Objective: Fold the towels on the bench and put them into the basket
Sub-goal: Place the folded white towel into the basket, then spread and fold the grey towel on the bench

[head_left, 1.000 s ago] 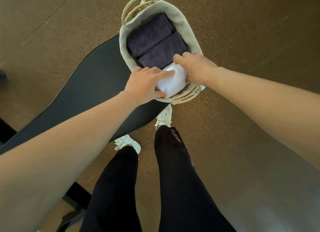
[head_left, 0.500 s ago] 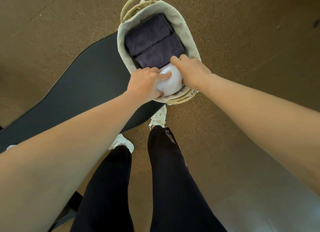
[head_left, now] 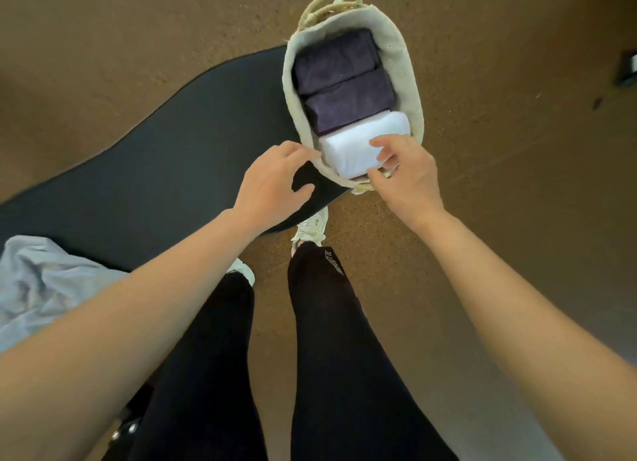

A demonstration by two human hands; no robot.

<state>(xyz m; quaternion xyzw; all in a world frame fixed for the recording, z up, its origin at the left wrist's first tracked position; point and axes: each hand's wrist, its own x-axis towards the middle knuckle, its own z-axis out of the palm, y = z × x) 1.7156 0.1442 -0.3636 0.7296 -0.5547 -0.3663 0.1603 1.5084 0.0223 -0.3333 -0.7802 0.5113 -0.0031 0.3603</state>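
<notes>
**Q:** What has changed over the last half-second?
**A:** Both hands were pressing the folded white towel [head_left: 358, 148] down and have now lifted clear. The left hand [head_left: 272, 184] hovers with relaxed, spread fingers just beside the near rim of the cream fabric-lined woven basket [head_left: 412, 81]. The right hand [head_left: 410, 174] hangs loosely curved over the towel's near corner, gripping nothing.
**Q:** What does this mean for the task?
**A:** The white towel lies seated at the basket's near end, touching the nearer of two folded dark purple towels [head_left: 350, 102], so this placement appears complete. A crumpled pale lilac towel [head_left: 38, 281] at the near left edge of the black padded bench [head_left: 155, 157] is probably next.
**Q:** What is unclear?
**A:** Whether the right fingertips touch the white towel. The lilac towel is cut off by the frame edge, and the right hand mostly hides the basket's near handle
</notes>
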